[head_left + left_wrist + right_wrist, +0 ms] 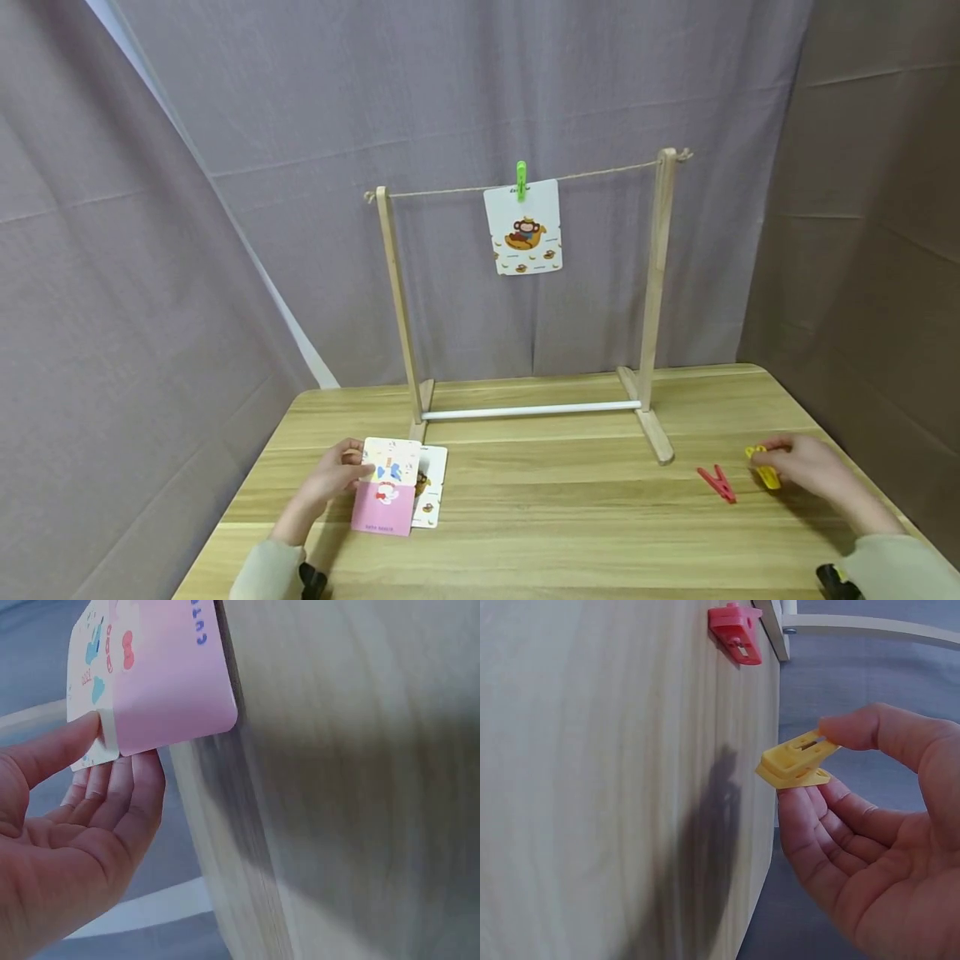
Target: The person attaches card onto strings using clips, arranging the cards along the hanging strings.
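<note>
My left hand (330, 479) pinches a pink and white card (385, 500) by its left edge, thumb on top and fingers beneath. In the left wrist view the same card (172, 697) is tilted above the wooden table. A second white card (429, 500) with a monkey picture lies partly hidden behind it. At the right, my right hand (813, 471) holds a yellow clothespin (795, 763) between thumb and fingers, just above the table. Beside that hand a red clothespin (718, 483) lies on the table.
A wooden stand (654, 283) with a string (607, 172) across its top rises at the back. From the string hangs a monkey card (528, 237), held by a green clothespin (521, 181). A white bar (532, 410) joins the stand's feet. Grey curtains surround the table (555, 517).
</note>
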`<state>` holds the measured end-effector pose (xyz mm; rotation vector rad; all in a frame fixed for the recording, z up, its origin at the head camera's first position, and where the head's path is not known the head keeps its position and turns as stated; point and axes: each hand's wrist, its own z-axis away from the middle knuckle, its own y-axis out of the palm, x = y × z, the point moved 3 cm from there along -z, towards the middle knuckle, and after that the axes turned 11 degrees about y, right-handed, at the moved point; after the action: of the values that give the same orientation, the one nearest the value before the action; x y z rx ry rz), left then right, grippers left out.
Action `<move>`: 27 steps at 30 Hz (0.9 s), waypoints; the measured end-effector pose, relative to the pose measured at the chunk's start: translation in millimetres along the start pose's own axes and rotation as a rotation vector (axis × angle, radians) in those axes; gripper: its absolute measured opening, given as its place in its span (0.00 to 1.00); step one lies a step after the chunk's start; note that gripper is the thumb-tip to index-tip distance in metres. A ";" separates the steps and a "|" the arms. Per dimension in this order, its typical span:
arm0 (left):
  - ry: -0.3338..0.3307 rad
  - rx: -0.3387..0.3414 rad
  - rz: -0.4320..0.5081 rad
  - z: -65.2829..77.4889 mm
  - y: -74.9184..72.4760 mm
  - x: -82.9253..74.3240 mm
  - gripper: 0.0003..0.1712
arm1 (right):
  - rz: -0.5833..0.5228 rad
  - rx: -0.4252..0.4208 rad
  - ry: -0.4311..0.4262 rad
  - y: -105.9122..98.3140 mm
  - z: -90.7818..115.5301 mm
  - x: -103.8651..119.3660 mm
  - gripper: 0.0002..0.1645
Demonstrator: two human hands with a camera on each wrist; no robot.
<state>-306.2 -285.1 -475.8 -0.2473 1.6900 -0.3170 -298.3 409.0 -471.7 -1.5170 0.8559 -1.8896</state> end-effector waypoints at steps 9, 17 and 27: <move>0.008 -0.032 0.010 -1.3 -14.6 -4.7 0.24 | -0.003 0.000 -0.010 -8.2 0.8 7.2 0.34; 0.027 -0.026 -0.009 -4.9 -28.1 -13.1 0.24 | -0.011 0.010 -0.008 -10.4 4.1 8.5 0.32; 0.070 -0.031 -0.054 -13.4 -41.9 -34.9 0.25 | -0.004 0.017 -0.005 -18.7 0.7 11.1 0.34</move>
<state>-315.2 -311.6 -427.1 -0.3081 1.7610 -0.3432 -300.5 412.4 -450.3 -1.5137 0.8339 -1.8902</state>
